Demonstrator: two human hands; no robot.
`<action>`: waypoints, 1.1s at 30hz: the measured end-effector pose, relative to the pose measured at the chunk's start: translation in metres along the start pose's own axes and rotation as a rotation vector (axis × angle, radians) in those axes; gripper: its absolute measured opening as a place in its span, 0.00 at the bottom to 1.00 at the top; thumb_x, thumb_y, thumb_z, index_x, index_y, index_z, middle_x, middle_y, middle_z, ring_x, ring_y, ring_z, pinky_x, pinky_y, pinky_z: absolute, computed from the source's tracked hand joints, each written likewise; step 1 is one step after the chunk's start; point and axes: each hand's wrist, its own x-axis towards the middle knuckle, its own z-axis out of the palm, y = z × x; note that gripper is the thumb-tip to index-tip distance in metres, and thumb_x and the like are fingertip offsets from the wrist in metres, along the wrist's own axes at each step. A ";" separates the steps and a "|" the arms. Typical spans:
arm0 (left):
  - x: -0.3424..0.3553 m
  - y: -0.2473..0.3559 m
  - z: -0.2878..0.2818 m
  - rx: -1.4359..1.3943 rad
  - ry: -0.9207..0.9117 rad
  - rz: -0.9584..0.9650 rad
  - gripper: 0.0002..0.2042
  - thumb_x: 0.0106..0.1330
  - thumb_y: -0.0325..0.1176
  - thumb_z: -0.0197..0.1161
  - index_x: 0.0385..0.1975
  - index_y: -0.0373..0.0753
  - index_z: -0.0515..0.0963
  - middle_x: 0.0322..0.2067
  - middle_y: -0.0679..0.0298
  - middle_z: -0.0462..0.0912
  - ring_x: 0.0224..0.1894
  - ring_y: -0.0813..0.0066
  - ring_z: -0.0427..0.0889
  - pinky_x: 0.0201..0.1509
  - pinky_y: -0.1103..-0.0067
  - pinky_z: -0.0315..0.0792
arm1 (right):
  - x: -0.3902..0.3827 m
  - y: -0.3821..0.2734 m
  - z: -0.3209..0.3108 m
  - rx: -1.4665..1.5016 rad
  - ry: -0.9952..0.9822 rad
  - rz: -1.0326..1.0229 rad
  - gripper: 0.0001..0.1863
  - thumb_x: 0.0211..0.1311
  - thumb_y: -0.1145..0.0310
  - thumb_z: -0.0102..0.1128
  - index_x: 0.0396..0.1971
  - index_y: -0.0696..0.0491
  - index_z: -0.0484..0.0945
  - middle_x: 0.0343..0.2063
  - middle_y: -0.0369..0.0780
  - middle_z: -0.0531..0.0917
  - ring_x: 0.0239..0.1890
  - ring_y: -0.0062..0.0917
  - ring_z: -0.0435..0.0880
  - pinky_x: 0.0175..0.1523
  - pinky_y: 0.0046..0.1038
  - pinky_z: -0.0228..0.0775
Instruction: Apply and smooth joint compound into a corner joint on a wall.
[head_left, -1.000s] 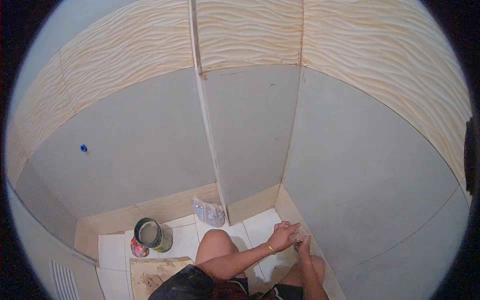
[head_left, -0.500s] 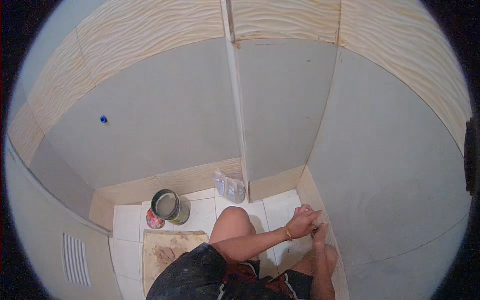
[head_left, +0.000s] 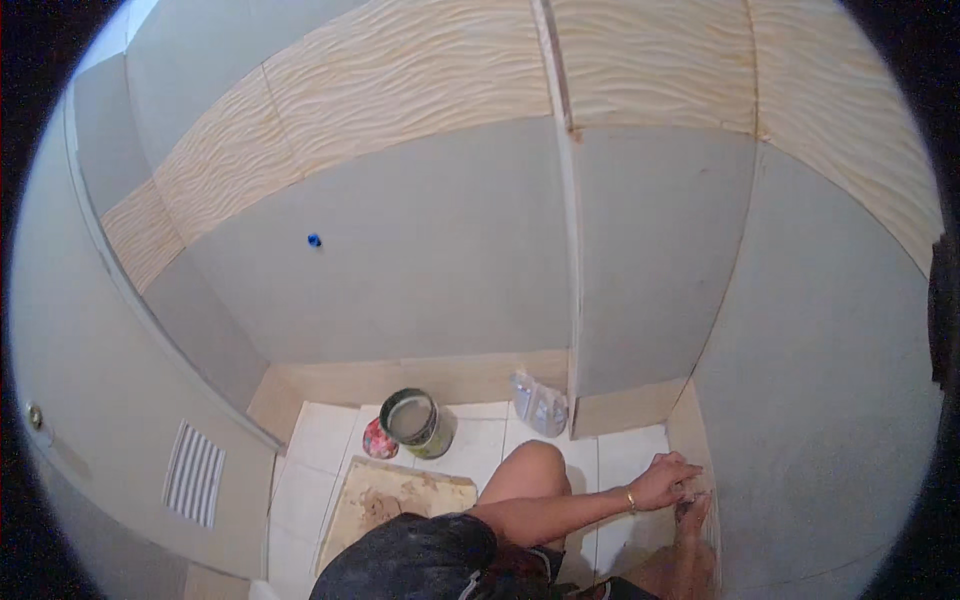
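Observation:
My left hand (head_left: 662, 482), with a gold-coloured bracelet (head_left: 631, 499) at its wrist, reaches across to the foot of the right-hand wall. Its fingers are bent together, one stretched toward the beige base tile (head_left: 690, 425). Just below it, my right hand (head_left: 690, 512) is closed close against the same tile strip. Something small and dark shows between the two hands, too small to identify. Both hands nearly touch each other.
Left of my knee lies a cream board (head_left: 440, 488) smeared with brown paste. Behind it stand a dark bucket (head_left: 432, 440) of greyish contents and a red patterned item (head_left: 379, 440). A clear plastic bag (head_left: 540, 405) leans by the partition edge (head_left: 573, 300). A vented door (head_left: 110, 400) stands left.
The view has swung left, shifting the room rightward and down in the picture. My hands stay at the base of the right wall, drawn closer together.

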 end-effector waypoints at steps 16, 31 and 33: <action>-0.010 0.011 -0.006 -0.022 0.190 0.114 0.22 0.52 0.40 0.62 0.47 0.39 0.73 0.35 0.58 0.77 0.47 0.61 0.67 0.52 0.65 0.55 | 0.020 -0.015 -0.047 -0.528 0.065 0.203 0.32 0.66 0.49 0.37 0.62 0.56 0.51 0.49 0.42 0.65 0.44 0.28 0.69 0.48 0.30 0.65; -0.017 -0.011 0.008 0.059 0.301 0.065 0.24 0.42 0.37 0.63 0.44 0.41 0.75 0.28 0.58 0.77 0.41 0.61 0.69 0.46 0.65 0.55 | 0.026 0.027 -0.084 -1.366 -0.005 -0.505 0.29 0.64 0.55 0.38 0.59 0.61 0.55 0.58 0.52 0.59 0.59 0.42 0.58 0.62 0.36 0.50; -0.010 -0.008 0.006 0.068 0.187 0.023 0.23 0.42 0.35 0.61 0.44 0.42 0.75 0.28 0.60 0.77 0.41 0.63 0.69 0.45 0.66 0.55 | 0.037 0.027 -0.105 -1.584 -0.014 -0.821 0.29 0.65 0.56 0.36 0.60 0.60 0.54 0.57 0.48 0.59 0.57 0.37 0.61 0.59 0.33 0.54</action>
